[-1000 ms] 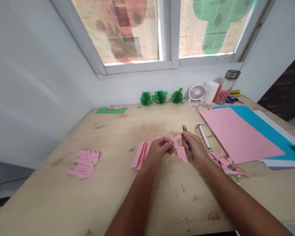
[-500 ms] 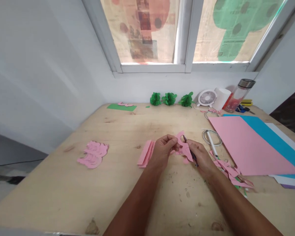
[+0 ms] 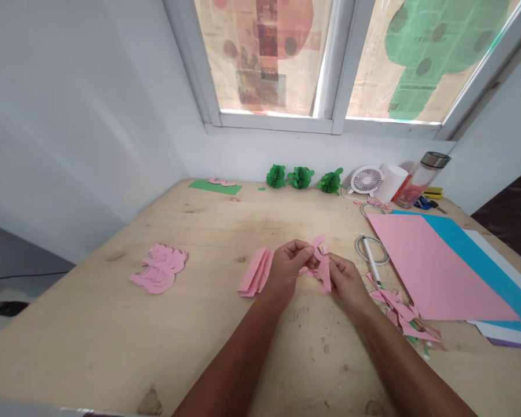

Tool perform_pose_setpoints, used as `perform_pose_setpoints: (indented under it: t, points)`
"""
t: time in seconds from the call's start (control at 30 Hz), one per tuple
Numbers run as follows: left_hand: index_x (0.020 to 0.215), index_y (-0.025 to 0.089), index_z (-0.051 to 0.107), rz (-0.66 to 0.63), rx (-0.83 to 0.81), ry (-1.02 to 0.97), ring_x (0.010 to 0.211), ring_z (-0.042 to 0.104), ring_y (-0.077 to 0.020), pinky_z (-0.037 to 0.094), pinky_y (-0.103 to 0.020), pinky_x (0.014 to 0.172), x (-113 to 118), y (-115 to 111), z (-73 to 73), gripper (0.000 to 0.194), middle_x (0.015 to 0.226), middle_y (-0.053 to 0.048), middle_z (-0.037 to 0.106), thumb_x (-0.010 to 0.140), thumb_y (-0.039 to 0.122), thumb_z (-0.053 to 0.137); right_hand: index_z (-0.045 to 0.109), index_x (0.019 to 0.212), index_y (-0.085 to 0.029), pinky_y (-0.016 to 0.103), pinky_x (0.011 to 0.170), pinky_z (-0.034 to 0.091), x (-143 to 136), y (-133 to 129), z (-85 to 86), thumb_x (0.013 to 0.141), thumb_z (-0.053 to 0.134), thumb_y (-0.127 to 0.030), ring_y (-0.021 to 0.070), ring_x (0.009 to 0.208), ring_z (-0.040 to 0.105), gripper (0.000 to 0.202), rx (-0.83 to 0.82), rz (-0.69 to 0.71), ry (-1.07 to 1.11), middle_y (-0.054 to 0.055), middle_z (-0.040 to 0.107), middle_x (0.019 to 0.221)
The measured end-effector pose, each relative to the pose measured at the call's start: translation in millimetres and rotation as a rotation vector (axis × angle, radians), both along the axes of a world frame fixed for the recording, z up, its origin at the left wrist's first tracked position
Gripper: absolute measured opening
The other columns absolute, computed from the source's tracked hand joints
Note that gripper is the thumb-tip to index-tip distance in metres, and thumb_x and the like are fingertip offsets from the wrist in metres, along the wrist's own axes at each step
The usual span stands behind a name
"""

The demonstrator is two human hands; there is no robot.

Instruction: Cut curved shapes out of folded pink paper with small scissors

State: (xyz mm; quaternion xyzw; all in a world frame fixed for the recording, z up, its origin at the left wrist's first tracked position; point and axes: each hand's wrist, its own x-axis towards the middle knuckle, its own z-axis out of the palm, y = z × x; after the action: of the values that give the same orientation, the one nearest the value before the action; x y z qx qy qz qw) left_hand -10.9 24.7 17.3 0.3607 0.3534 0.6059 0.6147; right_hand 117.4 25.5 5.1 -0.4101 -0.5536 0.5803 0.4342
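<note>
A curvy pink paper cutout (image 3: 323,271) is pinched between the thumb and fingers of my left hand (image 3: 292,263). It stands raised above the wooden table. My right hand (image 3: 346,281) is closed at the cutout's right edge. The scissors it held a moment ago are almost wholly hidden behind the fingers and paper. Just left of my left hand lies a stack of folded pink paper strips (image 3: 255,275). Farther left sits a pile of scalloped pink cutouts (image 3: 160,269). Small pink scraps (image 3: 306,271) lie beneath my hands.
At right are a coiled cable (image 3: 359,249), a white pen (image 3: 372,260), paper scraps (image 3: 402,310) and large pink sheets (image 3: 438,266) over blue ones (image 3: 481,255). Along the wall stand green paper ornaments (image 3: 301,177), a small fan (image 3: 366,180) and a glass bottle (image 3: 421,182).
The cutout has turned more edge-on in my left hand. My right hand has shifted slightly left and down, and the dark scissors no longer show clearly. The whole view has tilted a little.
</note>
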Motion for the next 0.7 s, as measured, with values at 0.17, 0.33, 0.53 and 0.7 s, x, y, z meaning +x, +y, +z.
perform_pose_setpoints:
  t: [0.17, 0.33, 0.53, 0.7]
  points:
    - [0.065, 0.014, 0.057, 0.018, -0.012, 0.004, 0.056, 0.051, -0.0097, 0.042, -0.024, 0.062, 1, 0, -1.0, 0.015, 0.058, 0.000, 0.057, 0.068, 0.026, 0.065, 0.045, 0.059, -0.018, 0.023, 0.044, 0.018, -1, -1, -2.9, 0.082, 0.050, -0.044, 0.0083, 0.044, 0.024, 0.035, 0.018, -0.025, 0.004, -0.006, 0.035, 0.049]
    - [0.067, 0.014, 0.057, 0.040, -0.007, 0.000, 0.055, 0.050, -0.0096, 0.042, -0.025, 0.061, 3, 1, -5.0, 0.014, 0.057, 0.001, 0.055, 0.069, 0.026, 0.064, 0.048, 0.061, -0.018, 0.023, 0.044, 0.020, -1, -2, -2.5, 0.084, 0.047, -0.044, 0.0090, 0.044, 0.025, 0.034, 0.040, -0.018, -0.006, -0.006, 0.032, 0.046]
    - [0.064, 0.014, 0.055, 0.084, -0.027, -0.021, 0.053, 0.047, -0.0088, 0.039, -0.023, 0.056, 9, 1, -7.5, 0.016, 0.055, 0.001, 0.052, 0.067, 0.027, 0.064, 0.052, 0.064, -0.018, 0.023, 0.044, 0.019, -2, -2, -3.9, 0.083, 0.046, -0.046, 0.0096, 0.043, 0.024, 0.034, 0.041, -0.037, -0.019, -0.006, 0.030, 0.045]
    - [0.063, 0.014, 0.055, 0.119, -0.057, -0.044, 0.051, 0.044, -0.0081, 0.036, -0.023, 0.055, 13, 1, -6.6, 0.016, 0.051, 0.003, 0.048, 0.064, 0.027, 0.065, 0.054, 0.065, -0.017, 0.022, 0.043, 0.021, -2, -1, -7.8, 0.081, 0.047, -0.050, 0.0100, 0.045, 0.026, 0.037, 0.042, -0.063, -0.040, -0.005, 0.033, 0.048]
